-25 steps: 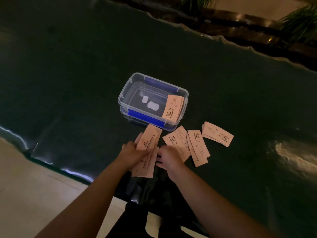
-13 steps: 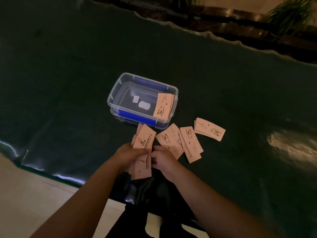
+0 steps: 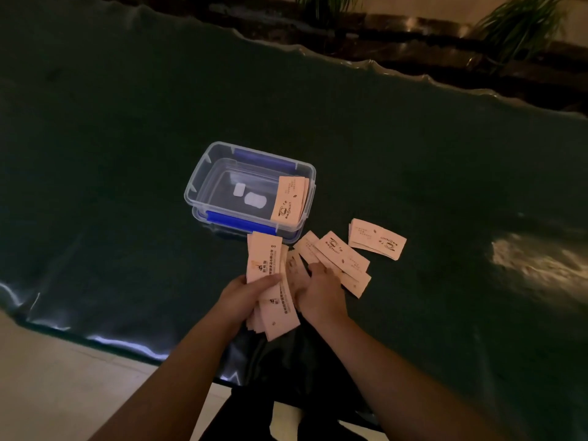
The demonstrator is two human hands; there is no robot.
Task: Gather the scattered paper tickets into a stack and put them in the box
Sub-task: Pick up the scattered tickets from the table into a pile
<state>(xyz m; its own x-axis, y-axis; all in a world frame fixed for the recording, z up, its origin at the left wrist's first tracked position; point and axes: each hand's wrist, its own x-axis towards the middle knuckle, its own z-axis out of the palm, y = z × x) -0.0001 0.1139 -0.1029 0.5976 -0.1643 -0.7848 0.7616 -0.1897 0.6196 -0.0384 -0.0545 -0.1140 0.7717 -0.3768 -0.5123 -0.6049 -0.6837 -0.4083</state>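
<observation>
A clear plastic box (image 3: 203, 173) with blue clips stands on the dark green table, with a few pale tickets (image 3: 289, 200) leaning inside its right end. My left hand (image 3: 245, 297) is shut on a loose, fanned stack of tickets (image 3: 265, 262) just in front of the box. My right hand (image 3: 321, 291) lies on the neighbouring scattered tickets (image 3: 342, 254), fingers curled over their near ends. One more small pile of tickets (image 3: 377, 238) lies apart to the right, untouched.
The table's (image 3: 127, 154) glossy near edge runs just below my hands, with pale floor (image 3: 63, 377) beyond it. Its far wavy edge borders a dark planter with green plants (image 3: 521, 23). A bright glare patch (image 3: 534, 262) lies at the right.
My right hand has slid right onto the scattered tickets and pulled them closer together. The stack in my left hand has fanned out and grown. The view has shifted slightly.
</observation>
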